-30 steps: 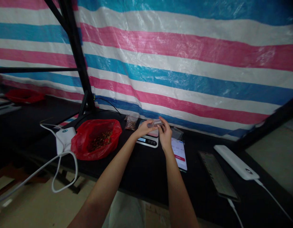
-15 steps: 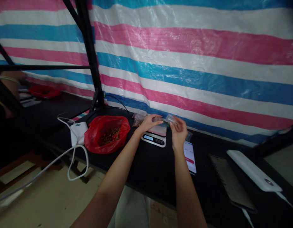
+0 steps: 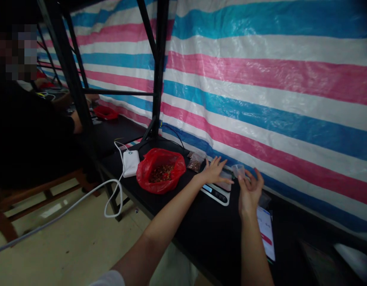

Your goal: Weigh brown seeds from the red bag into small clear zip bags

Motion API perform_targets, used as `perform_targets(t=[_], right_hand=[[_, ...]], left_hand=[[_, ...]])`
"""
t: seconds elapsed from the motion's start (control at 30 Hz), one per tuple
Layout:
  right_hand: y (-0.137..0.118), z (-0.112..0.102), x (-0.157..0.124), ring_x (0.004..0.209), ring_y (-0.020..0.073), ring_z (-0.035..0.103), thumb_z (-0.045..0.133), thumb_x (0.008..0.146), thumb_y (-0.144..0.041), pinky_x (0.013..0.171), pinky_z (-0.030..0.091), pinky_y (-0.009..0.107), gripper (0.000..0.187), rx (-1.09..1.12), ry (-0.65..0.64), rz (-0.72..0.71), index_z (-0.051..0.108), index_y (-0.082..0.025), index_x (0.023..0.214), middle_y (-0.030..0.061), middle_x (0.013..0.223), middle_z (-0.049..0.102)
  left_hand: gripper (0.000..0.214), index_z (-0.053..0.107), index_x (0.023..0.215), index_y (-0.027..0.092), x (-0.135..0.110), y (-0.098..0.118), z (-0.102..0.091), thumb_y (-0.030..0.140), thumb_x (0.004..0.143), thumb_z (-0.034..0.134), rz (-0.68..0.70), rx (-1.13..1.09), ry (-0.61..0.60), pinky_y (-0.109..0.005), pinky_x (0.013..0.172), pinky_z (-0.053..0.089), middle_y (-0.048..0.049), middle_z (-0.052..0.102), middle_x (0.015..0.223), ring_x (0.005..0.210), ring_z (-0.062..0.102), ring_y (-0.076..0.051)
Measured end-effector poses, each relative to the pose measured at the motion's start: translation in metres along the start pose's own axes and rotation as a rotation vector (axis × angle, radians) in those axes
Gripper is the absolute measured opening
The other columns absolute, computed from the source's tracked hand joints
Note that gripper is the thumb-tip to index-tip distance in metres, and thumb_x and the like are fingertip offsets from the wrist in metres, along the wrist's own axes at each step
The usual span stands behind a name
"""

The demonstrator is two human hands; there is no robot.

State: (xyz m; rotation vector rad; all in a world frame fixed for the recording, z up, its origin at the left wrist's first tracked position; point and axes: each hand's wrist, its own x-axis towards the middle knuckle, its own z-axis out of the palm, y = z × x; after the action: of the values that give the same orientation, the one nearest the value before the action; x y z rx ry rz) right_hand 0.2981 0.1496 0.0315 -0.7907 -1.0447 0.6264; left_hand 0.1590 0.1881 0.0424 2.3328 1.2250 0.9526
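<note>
My left hand (image 3: 215, 171) is spread over the pan of a small digital scale (image 3: 216, 194), its fingers apart and nothing seen in them. Whether it touches the pan I cannot tell. Between the fingers of my right hand (image 3: 251, 186) is a small clear plastic cup (image 3: 238, 171), held just right of the scale. The scale's display is lit, but I cannot read it. Behind my left hand lies a clear bag of small brown pieces (image 3: 196, 162). A phone (image 3: 266, 232) with a lit screen lies beside my right wrist.
A red plastic bag (image 3: 161, 188) of small brown and red pieces stands open on the black table (image 3: 198, 234). Left of it is a white power bank (image 3: 131, 163) with a looping cable (image 3: 120, 198). A co-worker (image 3: 37, 127) sits at the left, beyond the black frame (image 3: 159, 71).
My left hand has opened and lies lower over the scale, where before its fingers were pinched near the cup. My right hand keeps the cup. The view has swung left.
</note>
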Motion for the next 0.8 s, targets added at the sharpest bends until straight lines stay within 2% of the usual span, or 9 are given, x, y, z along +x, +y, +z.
perform_targets(t=[0.03,0.13,0.2,0.27,0.3,0.4,0.5,0.67,0.8], right_hand=[[-0.002,0.003,-0.002,0.105,0.0181,0.057,0.070,0.065,-0.029,0.097,0.038,0.044,0.069,0.028,-0.048,0.041,0.040,-0.028,0.127,0.0046,0.114,0.057],[-0.005,0.019,-0.010,0.117,0.0219,0.048,0.062,0.074,-0.035,0.099,0.035,0.044,0.052,0.093,-0.277,0.224,0.048,-0.026,0.123,0.0077,0.126,0.051],[-0.006,0.038,-0.018,0.121,0.0236,0.044,0.058,0.077,-0.036,0.099,0.036,0.044,0.043,0.087,-0.476,0.308,0.053,-0.025,0.118,0.0075,0.132,0.047],[-0.006,0.063,-0.028,0.121,0.0237,0.044,0.055,0.079,-0.036,0.098,0.036,0.043,0.040,0.027,-0.674,0.290,0.054,-0.026,0.118,0.0064,0.131,0.048],[-0.005,0.078,-0.033,0.119,0.0231,0.045,0.055,0.080,-0.035,0.099,0.035,0.043,0.040,-0.027,-0.769,0.241,0.054,-0.026,0.118,0.0061,0.129,0.050],[0.003,0.124,-0.051,0.114,0.0202,0.048,0.053,0.079,-0.023,0.102,0.032,0.043,0.044,-0.259,-0.995,0.000,0.049,-0.026,0.124,0.0058,0.122,0.055],[0.020,0.161,-0.065,0.110,0.0174,0.050,0.045,0.077,-0.006,0.101,0.034,0.040,0.051,-0.474,-1.142,-0.183,0.048,-0.022,0.125,0.0071,0.115,0.056],[0.041,0.184,-0.066,0.111,0.0144,0.048,0.034,0.072,0.005,0.097,0.038,0.030,0.058,-0.741,-1.319,-0.374,0.047,-0.015,0.125,0.0103,0.118,0.050],[0.029,0.187,-0.056,0.108,0.0170,0.051,0.037,0.072,0.005,0.093,0.039,0.029,0.058,-1.013,-1.346,-0.526,0.044,-0.014,0.127,0.0117,0.120,0.050]], left_hand=[[0.076,0.036,0.132,0.018,-0.016,0.005,-0.016,0.051,0.069,0.061,0.009,0.009,0.063,-0.058,0.104,0.006,-0.0175,0.030,0.141,0.132,0.020,-0.033],[0.038,0.053,0.114,0.025,-0.090,0.021,-0.075,0.039,0.079,0.054,-0.052,0.105,0.442,-0.049,0.108,0.009,-0.0079,0.050,0.127,0.123,0.037,-0.025],[0.029,0.054,0.109,0.023,-0.152,0.024,-0.107,0.035,0.086,0.041,-0.221,0.153,0.722,-0.042,0.103,0.026,-0.0062,0.056,0.118,0.113,0.047,-0.020],[0.030,0.053,0.105,0.020,-0.207,0.018,-0.124,0.036,0.088,0.033,-0.481,0.217,0.968,-0.038,0.092,0.037,-0.0080,0.059,0.109,0.103,0.053,-0.020],[0.032,0.052,0.104,0.018,-0.228,0.012,-0.126,0.039,0.088,0.034,-0.630,0.257,0.976,-0.036,0.085,0.041,-0.0090,0.061,0.103,0.094,0.057,-0.021],[0.041,0.053,0.097,0.017,-0.259,-0.007,-0.120,0.049,0.086,0.030,-0.984,0.337,0.581,-0.034,0.068,0.044,-0.0077,0.064,0.078,0.072,0.062,-0.023],[0.049,0.055,0.095,0.017,-0.255,-0.017,-0.112,0.051,0.088,0.021,-1.106,0.440,0.334,-0.032,0.062,0.043,-0.0099,0.064,0.071,0.069,0.063,-0.025],[0.052,0.059,0.095,0.015,-0.235,-0.017,-0.112,0.052,0.088,0.023,-0.958,0.543,0.413,-0.031,0.070,0.043,-0.0112,0.064,0.083,0.083,0.060,-0.023],[0.044,0.064,0.087,0.015,-0.225,-0.022,-0.107,0.044,0.088,0.031,-0.887,0.568,0.459,-0.029,0.074,0.043,-0.0106,0.062,0.088,0.091,0.055,-0.022]])
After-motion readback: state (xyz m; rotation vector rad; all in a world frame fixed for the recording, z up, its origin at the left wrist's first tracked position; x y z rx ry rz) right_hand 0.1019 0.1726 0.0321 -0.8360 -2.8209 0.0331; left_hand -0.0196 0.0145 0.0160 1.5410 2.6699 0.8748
